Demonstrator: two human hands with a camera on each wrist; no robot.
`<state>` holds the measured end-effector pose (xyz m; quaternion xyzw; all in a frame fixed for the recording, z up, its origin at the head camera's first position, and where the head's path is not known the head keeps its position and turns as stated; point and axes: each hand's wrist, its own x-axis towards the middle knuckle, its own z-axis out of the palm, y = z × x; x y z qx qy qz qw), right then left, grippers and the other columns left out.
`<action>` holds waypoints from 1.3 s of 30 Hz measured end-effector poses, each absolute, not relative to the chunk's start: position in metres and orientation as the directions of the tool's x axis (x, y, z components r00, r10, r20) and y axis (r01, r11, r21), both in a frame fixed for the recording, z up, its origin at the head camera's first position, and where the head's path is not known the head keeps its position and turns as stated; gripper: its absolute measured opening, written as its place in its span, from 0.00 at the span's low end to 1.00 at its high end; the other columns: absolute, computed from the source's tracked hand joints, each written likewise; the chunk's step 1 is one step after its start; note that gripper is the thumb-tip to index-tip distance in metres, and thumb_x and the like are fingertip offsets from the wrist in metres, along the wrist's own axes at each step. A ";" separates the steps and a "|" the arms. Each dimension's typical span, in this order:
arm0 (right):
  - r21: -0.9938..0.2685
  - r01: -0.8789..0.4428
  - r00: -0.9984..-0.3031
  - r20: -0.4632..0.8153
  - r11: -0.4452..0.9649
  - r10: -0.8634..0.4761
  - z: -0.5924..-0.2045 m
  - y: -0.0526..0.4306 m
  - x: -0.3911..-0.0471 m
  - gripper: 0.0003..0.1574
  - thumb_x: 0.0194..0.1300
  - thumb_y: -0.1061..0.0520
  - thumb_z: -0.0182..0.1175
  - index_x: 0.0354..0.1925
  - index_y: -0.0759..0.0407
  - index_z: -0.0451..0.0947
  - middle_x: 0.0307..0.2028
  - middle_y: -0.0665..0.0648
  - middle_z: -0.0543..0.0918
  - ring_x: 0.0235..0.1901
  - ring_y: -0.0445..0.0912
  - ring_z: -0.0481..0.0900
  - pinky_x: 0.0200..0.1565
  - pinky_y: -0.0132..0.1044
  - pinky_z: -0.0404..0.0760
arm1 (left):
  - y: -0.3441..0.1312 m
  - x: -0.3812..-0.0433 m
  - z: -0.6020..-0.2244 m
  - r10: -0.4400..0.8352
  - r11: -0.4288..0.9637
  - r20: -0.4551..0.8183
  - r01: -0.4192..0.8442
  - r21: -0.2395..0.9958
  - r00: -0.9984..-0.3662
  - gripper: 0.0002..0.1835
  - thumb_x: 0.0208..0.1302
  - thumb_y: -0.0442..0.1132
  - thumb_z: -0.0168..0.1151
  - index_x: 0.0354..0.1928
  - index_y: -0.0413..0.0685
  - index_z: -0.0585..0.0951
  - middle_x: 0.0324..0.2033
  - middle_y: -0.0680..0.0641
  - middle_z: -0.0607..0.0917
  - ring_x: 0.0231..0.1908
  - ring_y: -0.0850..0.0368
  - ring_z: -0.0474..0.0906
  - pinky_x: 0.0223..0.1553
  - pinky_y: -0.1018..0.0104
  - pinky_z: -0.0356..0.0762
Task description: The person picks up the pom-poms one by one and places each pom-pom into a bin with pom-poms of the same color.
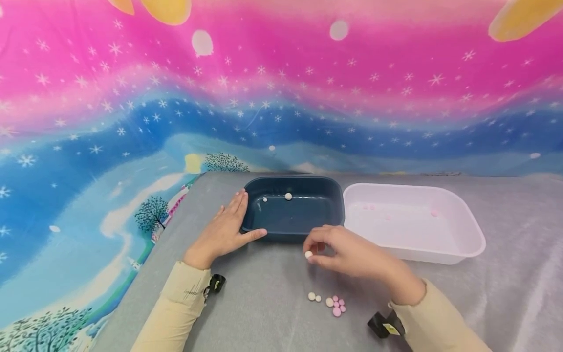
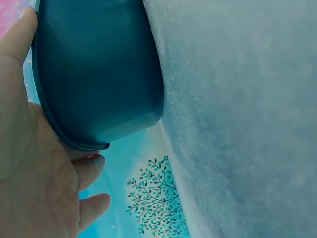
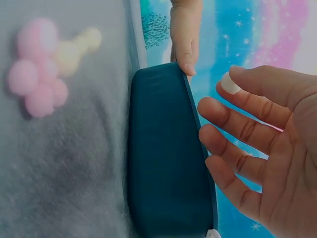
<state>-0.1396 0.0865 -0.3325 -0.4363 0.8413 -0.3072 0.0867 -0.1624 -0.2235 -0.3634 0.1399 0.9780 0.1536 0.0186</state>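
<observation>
My left hand [image 1: 226, 227] rests with straight fingers on the left rim of a dark teal basin [image 1: 292, 230]; the left wrist view shows its palm beside the basin's outer wall [image 2: 99, 74]. My right hand [image 1: 352, 249] pinches a small white ball [image 3: 229, 83] between thumb and index finger, just in front of the basin's near right corner. Two white balls, one larger [image 1: 288, 196] and one tiny [image 1: 265, 200], lie inside the basin. On the cloth below the right hand sit several pink balls [image 1: 336, 311] and a few cream balls [image 1: 329, 302].
A white basin [image 1: 477, 239] stands right of the teal one, with several pink balls [image 1: 434, 212] in it. Grey cloth [image 1: 264, 303] covers the table. Behind hangs a pink and blue snowflake-printed backdrop [image 1: 281, 88]. Black wrist cameras [image 1: 382, 325] are strapped at both sleeves.
</observation>
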 end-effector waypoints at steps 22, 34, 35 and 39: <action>-0.687 -0.590 -0.701 0.176 0.423 -0.691 -0.319 0.093 -0.159 0.04 0.69 0.55 0.62 0.43 0.48 0.82 0.34 0.43 0.82 0.34 0.38 0.77 0.38 0.35 0.79 | -0.224 -0.162 -0.364 0.286 0.908 0.008 0.273 0.319 -0.958 0.62 0.59 0.79 0.49 0.79 0.44 0.40 0.80 0.45 0.40 0.79 0.50 0.36 0.76 0.40 0.45; -0.730 -0.522 -0.766 0.172 0.442 -0.620 -0.317 0.095 -0.175 0.07 0.69 0.56 0.63 0.45 0.51 0.82 0.38 0.46 0.83 0.39 0.42 0.78 0.43 0.40 0.80 | -0.224 -0.162 -0.364 0.291 0.904 0.002 0.275 0.327 -0.957 0.62 0.58 0.79 0.50 0.79 0.44 0.40 0.80 0.45 0.40 0.79 0.50 0.36 0.76 0.41 0.46; -0.725 -0.524 -0.769 0.177 0.446 -0.614 -0.317 0.096 -0.176 0.07 0.68 0.56 0.63 0.45 0.51 0.82 0.38 0.46 0.83 0.40 0.42 0.79 0.43 0.39 0.80 | -0.224 -0.162 -0.364 0.292 0.902 0.003 0.277 0.331 -0.956 0.62 0.59 0.79 0.50 0.79 0.44 0.40 0.80 0.44 0.39 0.79 0.50 0.36 0.76 0.41 0.46; -0.718 -0.530 -0.779 0.201 0.452 -0.594 -0.318 0.100 -0.180 0.07 0.68 0.56 0.63 0.45 0.52 0.82 0.37 0.47 0.83 0.40 0.42 0.79 0.42 0.38 0.80 | -0.225 -0.162 -0.363 0.292 0.897 0.002 0.274 0.348 -0.956 0.61 0.59 0.78 0.51 0.79 0.45 0.39 0.80 0.44 0.39 0.79 0.50 0.35 0.76 0.40 0.45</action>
